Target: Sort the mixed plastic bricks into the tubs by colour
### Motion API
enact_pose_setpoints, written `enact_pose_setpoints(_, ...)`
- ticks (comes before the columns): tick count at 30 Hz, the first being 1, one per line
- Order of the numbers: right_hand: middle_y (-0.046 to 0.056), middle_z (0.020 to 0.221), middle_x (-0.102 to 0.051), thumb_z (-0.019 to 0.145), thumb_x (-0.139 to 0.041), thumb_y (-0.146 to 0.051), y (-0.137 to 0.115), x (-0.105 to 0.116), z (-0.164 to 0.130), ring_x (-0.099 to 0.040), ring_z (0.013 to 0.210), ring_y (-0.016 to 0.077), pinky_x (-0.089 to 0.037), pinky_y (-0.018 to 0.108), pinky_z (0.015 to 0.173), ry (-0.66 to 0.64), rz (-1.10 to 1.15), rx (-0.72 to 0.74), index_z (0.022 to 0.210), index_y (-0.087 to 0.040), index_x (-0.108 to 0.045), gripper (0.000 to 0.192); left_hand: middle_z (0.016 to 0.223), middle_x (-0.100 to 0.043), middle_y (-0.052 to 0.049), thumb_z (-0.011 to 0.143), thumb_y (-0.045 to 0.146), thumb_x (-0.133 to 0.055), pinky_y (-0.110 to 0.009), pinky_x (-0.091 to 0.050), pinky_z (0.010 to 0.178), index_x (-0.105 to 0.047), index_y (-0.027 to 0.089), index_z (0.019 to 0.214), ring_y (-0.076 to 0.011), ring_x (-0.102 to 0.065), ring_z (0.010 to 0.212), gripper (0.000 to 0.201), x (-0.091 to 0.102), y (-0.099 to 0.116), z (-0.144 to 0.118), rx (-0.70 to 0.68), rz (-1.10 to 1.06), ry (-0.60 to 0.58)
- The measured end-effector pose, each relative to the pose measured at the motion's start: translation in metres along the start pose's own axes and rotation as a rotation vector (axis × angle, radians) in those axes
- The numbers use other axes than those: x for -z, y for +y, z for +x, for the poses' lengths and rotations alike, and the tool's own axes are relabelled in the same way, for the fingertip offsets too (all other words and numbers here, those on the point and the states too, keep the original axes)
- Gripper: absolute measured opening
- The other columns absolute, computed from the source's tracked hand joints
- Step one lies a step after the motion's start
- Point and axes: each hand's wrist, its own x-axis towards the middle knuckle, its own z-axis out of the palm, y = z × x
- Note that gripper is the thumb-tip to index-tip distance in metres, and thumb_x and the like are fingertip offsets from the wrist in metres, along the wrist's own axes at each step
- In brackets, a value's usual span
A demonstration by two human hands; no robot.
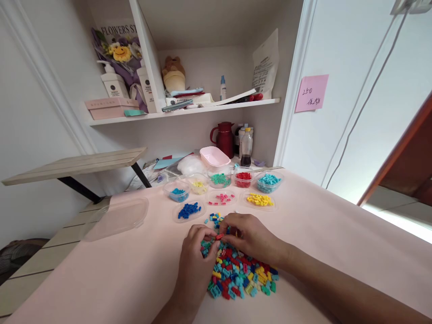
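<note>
A small red toy brick [219, 236] is pinched between the fingertips of both hands, just above a mixed pile of toy bricks [245, 274]. My left hand [199, 258] closes on it from the left with thumb and forefinger. From the right, my right hand [251, 236] has its thumb and curled fingers on the same brick; its fingertips partly cover it. Red, blue, yellow, green and turquoise bricks make up the pile under the hands. A few more loose bricks [214, 218] lie just beyond them.
Single-colour bricks fill clear tubs, among them a red one [243, 179] and a turquoise one [269, 180]. Shallow lids hold dark blue [189, 210], pink [222, 198] and yellow bricks [259, 200]. Behind stand a pink container [215, 156] and dark red jug [225, 139]. A clear lid [118, 218] lies left.
</note>
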Motion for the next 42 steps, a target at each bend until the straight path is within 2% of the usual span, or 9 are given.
enact_pose_setpoints(8,0.000,0.086,-0.066,0.079,-0.064,-0.016,0.0005,-0.0018,0.0010,-0.059,0.075,0.0145,-0.043,0.024,0.069,0.008,-0.007,0.023,0.088,-0.022,-0.065,0.011,0.089,-0.061,-0.001,0.080,0.016,-0.053,-0.031,-0.048,0.077,-0.058,0.023,0.083,-0.0182,-0.061,0.087,0.009,0.0010,0.0017,0.0016,0.040,0.013,-0.038)
enact_pose_setpoints(30,-0.001,0.086,-0.066,0.078,-0.062,-0.014,0.0052,-0.0047,0.0004,-0.058,0.075,0.0136,-0.042,0.023,0.067,-0.011,-0.035,0.056,0.089,-0.023,-0.064,0.014,0.087,-0.064,0.000,0.079,0.015,-0.054,-0.029,-0.050,0.074,-0.059,0.023,0.081,-0.0179,-0.063,0.086,0.010,-0.0001,0.0005,0.0008,0.082,0.026,-0.050)
enact_pose_setpoints(35,-0.001,0.090,-0.067,0.078,-0.062,-0.012,0.0067,-0.0058,-0.0002,-0.060,0.079,0.0136,-0.042,0.023,0.070,-0.027,-0.025,0.079,0.092,-0.024,-0.064,0.018,0.084,-0.065,-0.001,0.078,0.015,-0.054,-0.028,-0.050,0.072,-0.060,0.022,0.079,-0.0179,-0.063,0.082,0.009,-0.0011,0.0003,0.0013,0.083,0.015,-0.051)
enact_pose_setpoints(42,0.000,0.093,-0.067,0.081,-0.061,-0.017,0.0041,-0.0058,0.0003,-0.061,0.082,0.0152,-0.044,0.024,0.070,-0.039,-0.050,0.083,0.093,-0.024,-0.064,0.014,0.083,-0.065,-0.002,0.077,0.015,-0.055,-0.028,-0.051,0.070,-0.063,0.021,0.077,-0.0181,-0.063,0.080,0.010,0.0004,0.0033,0.0015,0.074,0.007,-0.047)
